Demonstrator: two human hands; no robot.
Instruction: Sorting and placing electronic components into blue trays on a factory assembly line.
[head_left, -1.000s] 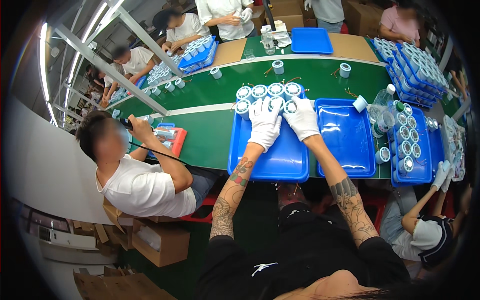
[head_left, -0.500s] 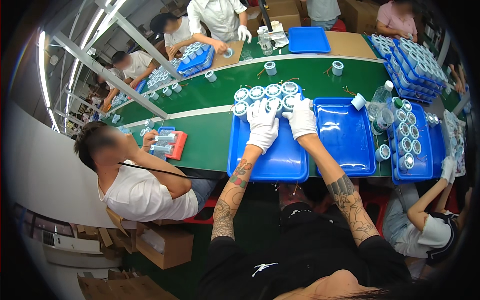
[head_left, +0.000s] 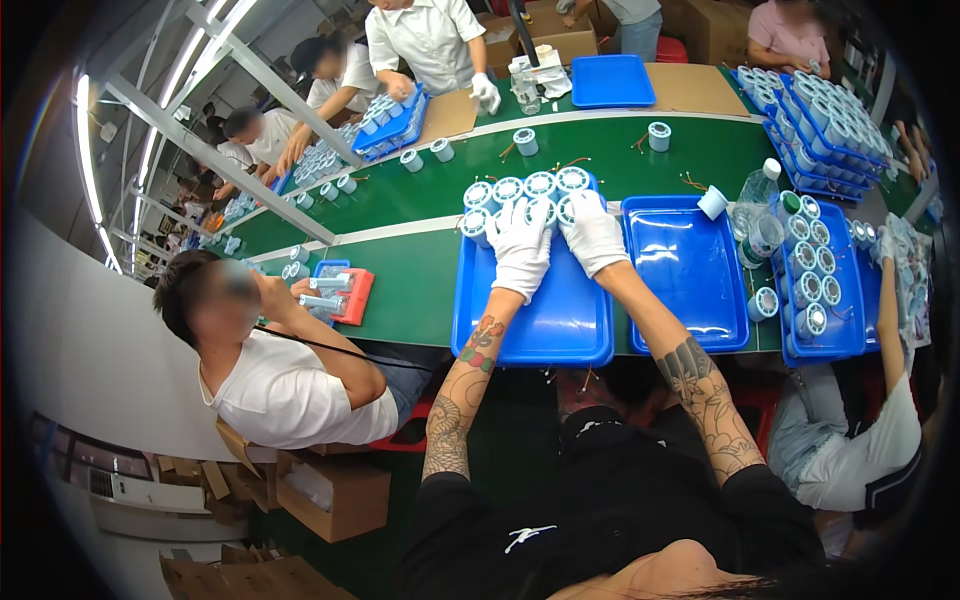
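Left hand (head_left: 519, 252) and right hand (head_left: 595, 236) sit curled over blue cylinders (head_left: 508, 189) at the tray's (head_left: 530, 330) 12 o'clock end, can't tell if gripping, bunched tight probably so none tip.

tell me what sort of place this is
Most likely a factory assembly line: a blue tray holds rows of matching light-blue cylindrical parts, more stand along a long green worktable, and several people are placed around it.

Pale-blue cylinders (head_left: 540, 183) upright in rows
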